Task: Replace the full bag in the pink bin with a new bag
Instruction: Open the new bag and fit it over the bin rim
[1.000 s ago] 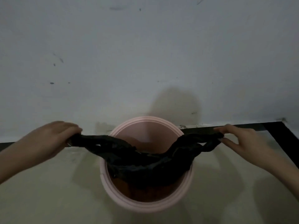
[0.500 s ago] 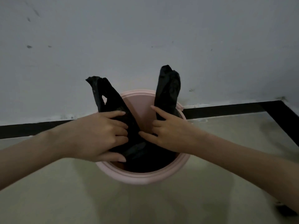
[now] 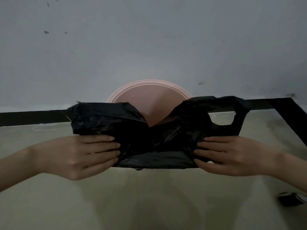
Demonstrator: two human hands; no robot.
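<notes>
Head view: left hand (image 3: 86, 155) and right hand (image 3: 232, 155), apart, each clamped on crinkled black plastic bag (image 3: 149, 138), likely stretching it over round pink plastic bin (image 3: 149, 100) beyond.

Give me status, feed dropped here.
Left hand, right hand: each grip shut on black bag. Bag stretched over pink bin. Nothing in the way.

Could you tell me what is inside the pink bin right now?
The black bag, held by the left hand and right hand, covers most of the pink bin. Only bare pink inner wall shows at the back; its bottom is hidden.
</notes>
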